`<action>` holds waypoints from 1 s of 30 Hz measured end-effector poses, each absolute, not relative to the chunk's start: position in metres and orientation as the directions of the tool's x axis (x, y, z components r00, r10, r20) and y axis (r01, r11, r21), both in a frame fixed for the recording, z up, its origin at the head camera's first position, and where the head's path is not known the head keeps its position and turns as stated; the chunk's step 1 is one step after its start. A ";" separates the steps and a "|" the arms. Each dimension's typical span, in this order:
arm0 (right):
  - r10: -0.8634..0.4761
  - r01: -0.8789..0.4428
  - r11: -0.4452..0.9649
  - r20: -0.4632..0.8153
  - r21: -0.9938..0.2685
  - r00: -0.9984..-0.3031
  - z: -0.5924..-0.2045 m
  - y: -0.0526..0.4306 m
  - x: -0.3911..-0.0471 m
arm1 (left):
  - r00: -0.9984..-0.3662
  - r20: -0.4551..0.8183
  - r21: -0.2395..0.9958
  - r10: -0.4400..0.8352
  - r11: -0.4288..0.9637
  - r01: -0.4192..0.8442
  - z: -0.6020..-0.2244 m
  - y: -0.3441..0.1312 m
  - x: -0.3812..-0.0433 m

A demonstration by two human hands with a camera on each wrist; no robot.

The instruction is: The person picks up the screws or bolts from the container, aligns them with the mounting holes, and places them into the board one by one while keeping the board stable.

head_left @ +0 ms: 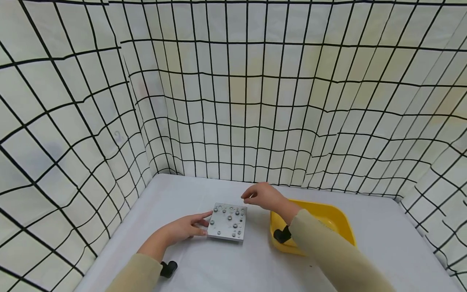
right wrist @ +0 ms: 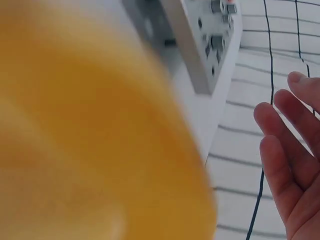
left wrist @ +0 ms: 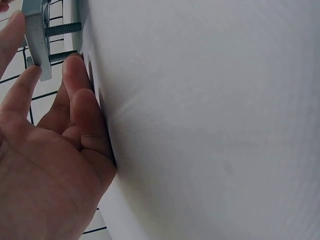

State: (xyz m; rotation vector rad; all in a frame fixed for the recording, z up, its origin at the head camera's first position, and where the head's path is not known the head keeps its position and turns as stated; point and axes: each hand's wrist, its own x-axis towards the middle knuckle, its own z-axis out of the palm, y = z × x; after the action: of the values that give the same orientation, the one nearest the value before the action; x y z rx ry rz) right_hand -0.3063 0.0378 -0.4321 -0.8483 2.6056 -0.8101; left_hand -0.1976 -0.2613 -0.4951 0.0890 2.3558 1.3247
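Observation:
A square silver metal plate [head_left: 225, 222] with several bolts and holes on its face stands on the table, left of the tray. Threaded bolts [left wrist: 64, 29] stick out below it in the left wrist view. At the plate's left edge, my left hand [head_left: 184, 228] touches it with thumb and index finger. Other fingers [left wrist: 84, 112] of that hand bend beside the tabletop. My right hand [head_left: 268, 197] hovers past the plate's far right corner, thumb and index tips close together in the head view. Its remaining fingers [right wrist: 280, 165] are loosely bent, and nothing shows in them.
A yellow tray [head_left: 344, 221] stands under my right forearm. A white cloth covers the table [head_left: 204, 263]. White walls with a black grid [head_left: 226, 121] rise behind and at both sides. A small dark speck [head_left: 310, 266] lies in front of the tray.

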 end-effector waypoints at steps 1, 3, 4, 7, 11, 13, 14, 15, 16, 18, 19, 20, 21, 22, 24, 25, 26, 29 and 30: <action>-0.593 -0.431 0.675 -0.093 -0.599 -0.800 -0.431 0.047 -0.306 | -0.903 -0.341 0.826 0.260 0.542 -0.156 -0.496 -0.261 -0.198; -0.560 -0.397 0.683 -0.091 -0.614 -0.824 -0.429 0.067 -0.307 | -0.903 -0.345 0.825 0.256 0.541 -0.162 -0.496 -0.260 -0.198; -0.542 -0.378 0.688 -0.092 -0.620 -0.835 -0.429 0.079 -0.307 | -0.903 -0.346 0.825 0.255 0.542 -0.163 -0.496 -0.260 -0.198; -0.491 -0.332 0.702 -0.091 -0.630 -0.866 -0.428 0.114 -0.307 | -0.904 -0.345 0.821 0.251 0.547 -0.161 -0.497 -0.259 -0.199; -0.442 -0.300 0.723 -0.082 -0.622 -0.893 -0.427 0.161 -0.304 | -0.906 -0.343 0.820 0.247 0.550 -0.161 -0.496 -0.259 -0.198; -0.425 -0.300 0.736 -0.069 -0.607 -0.903 -0.427 0.181 -0.302 | -0.908 -0.344 0.817 0.239 0.552 -0.165 -0.495 -0.259 -0.198; -0.421 -0.304 0.740 -0.061 -0.600 -0.905 -0.426 0.189 -0.300 | -0.908 -0.343 0.817 0.242 0.553 -0.162 -0.495 -0.259 -0.198; -0.419 -0.308 0.742 -0.053 -0.596 -0.906 -0.427 0.196 -0.299 | -0.907 -0.341 0.818 0.246 0.553 -0.158 -0.495 -0.259 -0.198; -0.420 -0.311 0.741 -0.050 -0.594 -0.906 -0.427 0.200 -0.299 | -0.907 -0.340 0.818 0.249 0.554 -0.154 -0.495 -0.260 -0.198; -0.416 -0.314 0.745 -0.042 -0.589 -0.908 -0.428 0.205 -0.298 | -0.909 -0.335 0.820 0.249 0.552 -0.151 -0.495 -0.261 -0.197; -0.416 -0.313 0.741 -0.041 -0.594 -0.908 -0.428 0.206 -0.298 | -0.909 -0.333 0.821 0.250 0.552 -0.149 -0.496 -0.262 -0.197; -0.418 -0.312 0.738 -0.042 -0.598 -0.907 -0.428 0.206 -0.297 | -0.909 -0.333 0.823 0.252 0.549 -0.149 -0.497 -0.262 -0.196; -0.418 -0.309 0.738 -0.046 -0.601 -0.907 -0.429 0.206 -0.297 | -0.909 -0.332 0.823 0.253 0.548 -0.149 -0.497 -0.262 -0.196; -0.415 -0.304 0.738 -0.051 -0.602 -0.908 -0.430 0.205 -0.297 | -0.908 -0.334 0.824 0.252 0.547 -0.151 -0.498 -0.262 -0.197; -0.420 -0.300 0.735 -0.061 -0.608 -0.905 -0.431 0.203 -0.296 | -0.908 -0.337 0.822 0.247 0.547 -0.157 -0.500 -0.262 -0.196; -0.423 -0.296 0.732 -0.068 -0.613 -0.904 -0.431 0.201 -0.296 | -0.908 -0.338 0.821 0.248 0.549 -0.156 -0.500 -0.262 -0.196; -0.424 -0.293 0.733 -0.075 -0.614 -0.903 -0.432 0.200 -0.296 | -0.907 -0.338 0.822 0.250 0.549 -0.155 -0.500 -0.262 -0.196; -0.437 -0.295 0.741 -0.098 -0.603 -0.894 -0.434 0.197 -0.298 | -0.910 -0.337 0.820 0.243 0.551 -0.157 -0.498 -0.261 -0.196; -0.442 -0.298 0.745 -0.107 -0.597 -0.891 -0.435 0.196 -0.299 | -0.910 -0.336 0.820 0.244 0.551 -0.155 -0.497 -0.260 -0.196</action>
State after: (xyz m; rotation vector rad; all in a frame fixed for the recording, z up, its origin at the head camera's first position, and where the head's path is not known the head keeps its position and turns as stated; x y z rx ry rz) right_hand -0.2988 0.1961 -0.4347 -0.5829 2.7032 -0.8646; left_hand -0.1961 -0.2604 -0.4971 0.0721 2.3768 1.3151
